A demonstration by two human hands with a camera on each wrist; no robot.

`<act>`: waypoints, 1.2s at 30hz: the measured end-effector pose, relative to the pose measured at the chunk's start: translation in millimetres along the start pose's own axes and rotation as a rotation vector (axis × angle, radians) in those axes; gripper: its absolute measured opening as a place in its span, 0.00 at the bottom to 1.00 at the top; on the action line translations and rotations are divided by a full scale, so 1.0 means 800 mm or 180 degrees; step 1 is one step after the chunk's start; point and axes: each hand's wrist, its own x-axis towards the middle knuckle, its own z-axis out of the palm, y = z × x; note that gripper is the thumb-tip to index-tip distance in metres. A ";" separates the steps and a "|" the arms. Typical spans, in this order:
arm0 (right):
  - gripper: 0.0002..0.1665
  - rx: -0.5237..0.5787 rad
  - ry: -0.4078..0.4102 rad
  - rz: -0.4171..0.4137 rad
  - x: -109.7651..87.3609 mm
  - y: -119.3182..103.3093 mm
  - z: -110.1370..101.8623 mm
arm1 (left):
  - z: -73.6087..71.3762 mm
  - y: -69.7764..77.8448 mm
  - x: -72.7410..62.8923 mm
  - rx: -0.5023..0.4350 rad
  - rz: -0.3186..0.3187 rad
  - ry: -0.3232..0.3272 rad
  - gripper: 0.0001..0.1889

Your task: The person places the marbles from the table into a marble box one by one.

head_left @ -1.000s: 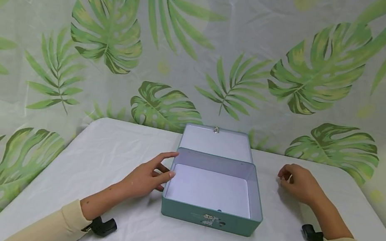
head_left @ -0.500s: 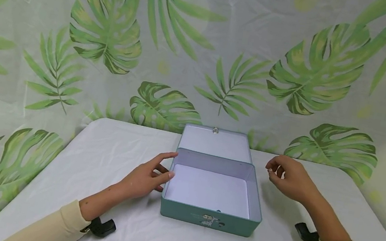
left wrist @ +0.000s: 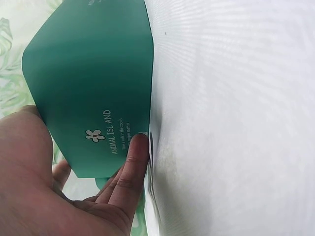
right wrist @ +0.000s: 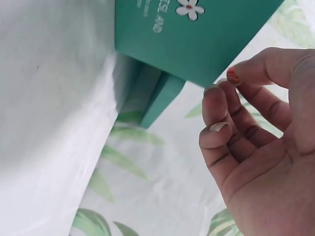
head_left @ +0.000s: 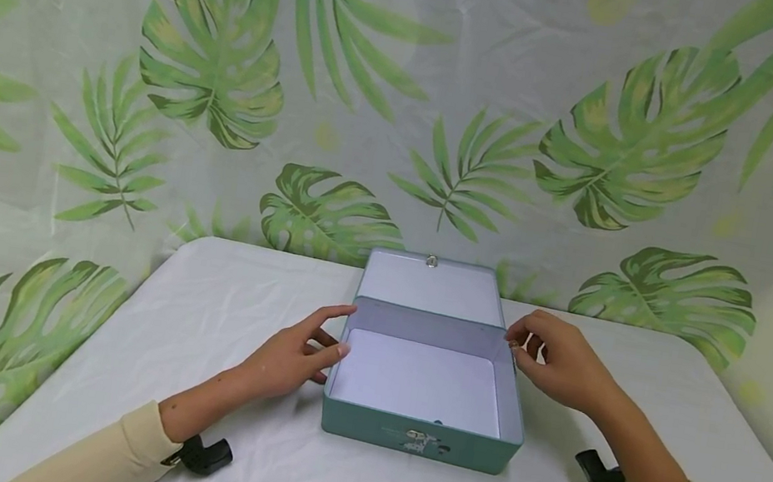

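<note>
A green tin box (head_left: 416,439) with a pale interior stands with its lid (head_left: 434,284) laid back behind it. My left hand (head_left: 293,353) rests against its left side: index finger and thumb at the rim, the other fingers nearly straight along the outer wall (left wrist: 93,73), which bears a white flower and lettering. My right hand (head_left: 560,361) is at the back right corner, its fingers curled in. Between thumb and fingertips in the right wrist view it pinches a small orange-and-red striped piece (right wrist: 234,76), mostly hidden, its kind unclear.
A white cloth (head_left: 261,457) covers the table under the box. Behind it hangs a white sheet (head_left: 477,53) printed with green leaves. A metal clasp (head_left: 432,261) sits on the lid's far edge. Black wrist cameras (head_left: 206,455) are strapped to both forearms.
My right hand has moved left from the table beside the box to its back right corner, fingertips together throughout. The left hand and the box stay in place.
</note>
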 end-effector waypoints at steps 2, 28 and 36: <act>0.13 0.0011 -0.0015 -0.0012 0.000 -0.003 0.001 | 0.000 0.000 0.000 -0.0002 -0.0005 0.0002 0.33; 0.08 -0.0085 0.0172 0.0411 -0.018 0.043 -0.012 | -0.001 0.004 0.008 0.0027 0.0021 -0.0024 0.34; 0.10 -0.0347 0.0329 0.0672 -0.035 0.080 -0.019 | -0.019 0.004 0.023 0.0014 0.0006 0.0078 0.34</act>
